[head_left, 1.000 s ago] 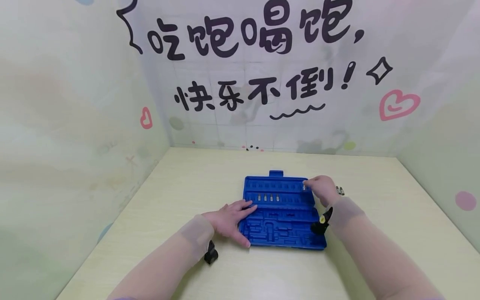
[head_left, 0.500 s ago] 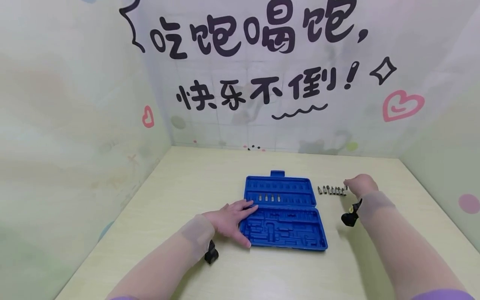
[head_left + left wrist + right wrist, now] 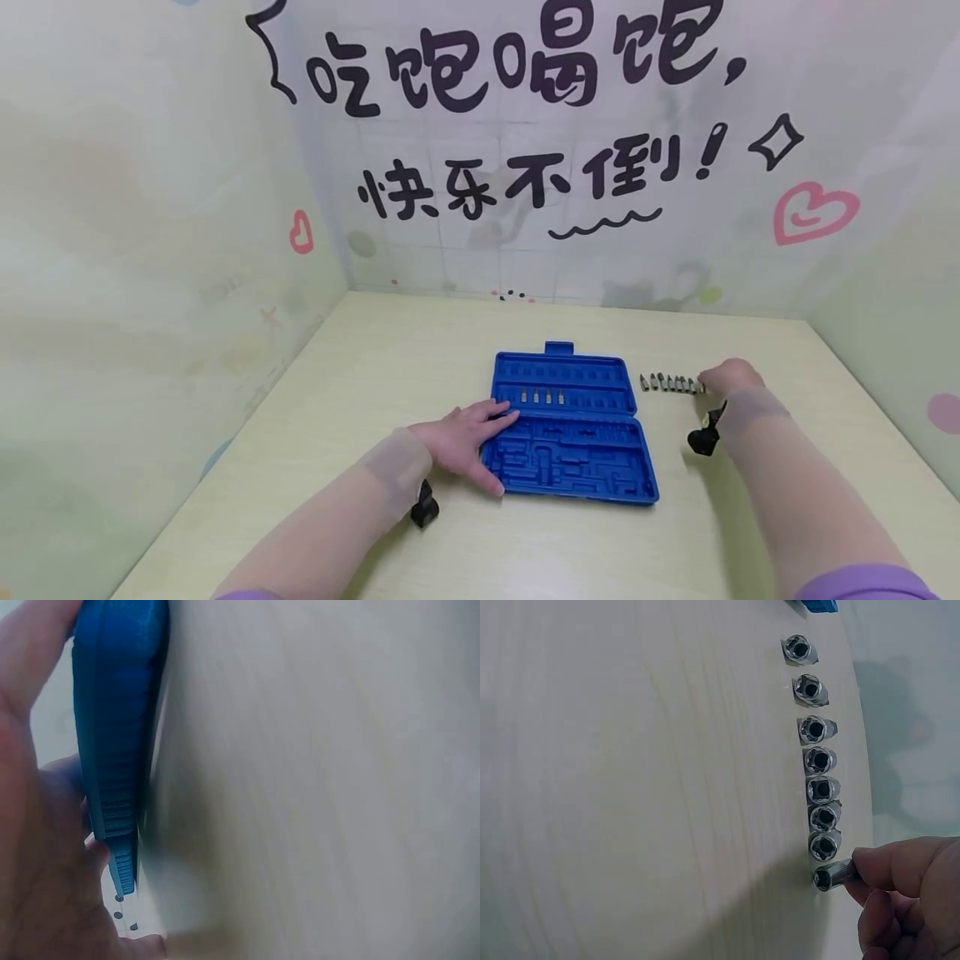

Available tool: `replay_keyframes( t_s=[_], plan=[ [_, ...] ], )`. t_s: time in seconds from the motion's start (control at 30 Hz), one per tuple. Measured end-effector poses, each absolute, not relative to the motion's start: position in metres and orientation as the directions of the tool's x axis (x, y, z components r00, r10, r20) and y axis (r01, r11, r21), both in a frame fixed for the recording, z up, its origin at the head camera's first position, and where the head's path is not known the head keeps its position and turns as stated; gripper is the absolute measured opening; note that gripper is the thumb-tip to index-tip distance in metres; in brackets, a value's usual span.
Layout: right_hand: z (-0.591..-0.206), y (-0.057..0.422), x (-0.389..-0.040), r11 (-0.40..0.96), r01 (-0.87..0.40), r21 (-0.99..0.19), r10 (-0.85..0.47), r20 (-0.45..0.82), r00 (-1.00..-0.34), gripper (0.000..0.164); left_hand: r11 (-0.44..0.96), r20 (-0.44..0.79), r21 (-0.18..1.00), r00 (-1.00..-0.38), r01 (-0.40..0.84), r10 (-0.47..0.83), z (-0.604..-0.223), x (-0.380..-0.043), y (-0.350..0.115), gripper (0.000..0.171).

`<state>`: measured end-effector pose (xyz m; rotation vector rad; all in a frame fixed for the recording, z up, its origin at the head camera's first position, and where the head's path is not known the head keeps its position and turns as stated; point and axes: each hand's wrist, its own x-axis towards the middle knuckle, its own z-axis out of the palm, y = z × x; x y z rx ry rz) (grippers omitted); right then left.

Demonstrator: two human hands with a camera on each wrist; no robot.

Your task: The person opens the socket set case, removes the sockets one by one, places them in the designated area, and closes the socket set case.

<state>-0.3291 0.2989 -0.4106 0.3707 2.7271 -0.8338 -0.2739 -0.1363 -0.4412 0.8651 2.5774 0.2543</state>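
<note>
A blue plastic tool case (image 3: 570, 458) lies unfolded on the table. Across its left edge rests my left hand (image 3: 459, 442), fingers spread and straight; the left wrist view shows that hand (image 3: 37, 802) along the ribbed side of the case (image 3: 120, 735). At the right end of a row of small silver sockets (image 3: 671, 383), my right hand (image 3: 731, 377) pinches one socket. Up close in the right wrist view, thumb and finger of the hand (image 3: 911, 892) hold this socket (image 3: 832, 875) just beside the last of the row (image 3: 825, 845), hollow ends facing the camera.
Several silver sockets (image 3: 543, 397) sit in slots of the case's upper half. The light wooden table (image 3: 405, 350) is bounded by printed walls at the back (image 3: 450, 250) and both sides. A black wrist camera (image 3: 424, 507) hangs beneath the left wrist.
My right hand has carried a socket from the case's upper right corner to the right end of the row, then lowered it there. The left hand stays on the case.
</note>
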Motion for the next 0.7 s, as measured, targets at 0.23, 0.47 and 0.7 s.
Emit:
replay_keyframes(
  t_s=[0.23,0.47,0.7],
  plan=[
    [-0.425,0.299,-0.332,0.703,0.406,-0.584,0.241,-0.341,-0.909,0.062,0.794,-0.325,0.293,-0.725,0.533,0.607,-0.441,-0.274,-0.135,0.113],
    [-0.435,0.3,-0.336,0.693,0.423,-0.584,0.283,-0.318,-0.905,0.065,0.792,-0.323,0.292,-0.724,0.537,0.61,-0.441,-0.273,-0.136,0.113],
    [-0.439,0.299,-0.336,0.713,0.406,-0.572,0.298,-0.277,-0.914,0.063,0.793,-0.323,0.292,-0.725,0.535,0.608,-0.44,-0.273,-0.136,0.113]
  ],
)
